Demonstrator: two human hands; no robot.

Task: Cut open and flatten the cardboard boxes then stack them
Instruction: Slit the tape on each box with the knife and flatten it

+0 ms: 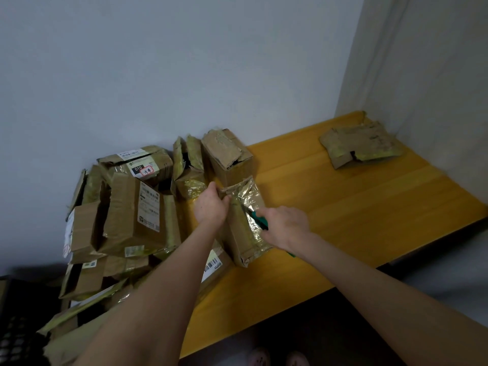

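Observation:
A small cardboard box (241,233) wrapped in shiny yellow tape stands on the yellow wooden table (356,207). My left hand (210,206) grips its upper left edge. My right hand (284,227) holds a green-handled knife (257,219), whose blade tip rests on the box's taped top face. Flattened cardboard (360,147) lies at the table's far right corner.
A pile of unflattened taped boxes (132,212) covers the table's left side, some with shipping labels. Another upright box (228,154) stands just behind the one I hold. White walls close the back and right. A dark crate (15,326) sits at lower left.

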